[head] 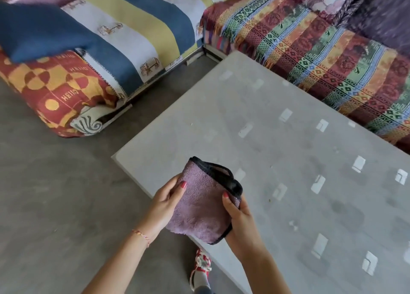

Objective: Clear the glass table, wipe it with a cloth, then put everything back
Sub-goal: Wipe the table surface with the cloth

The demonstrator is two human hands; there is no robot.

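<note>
At lower centre, a folded mauve cloth (pixel 203 201) is gripped by the left hand (pixel 165 201) and right hand (pixel 240 218) over the bare glass table (pixel 277 138); clearing appears done, with wiping and restocking left.

Folded purple cloth (pixel 200 201) held above near corner of glass table (pixel 277 138); left hand (pixel 165 201) grips its left edge, right hand (pixel 240 218) its right edge, thumbs on top, cloth between the fingers

"HELLO", mirrored, on red patterned cushion (pixel 60 89)
</note>
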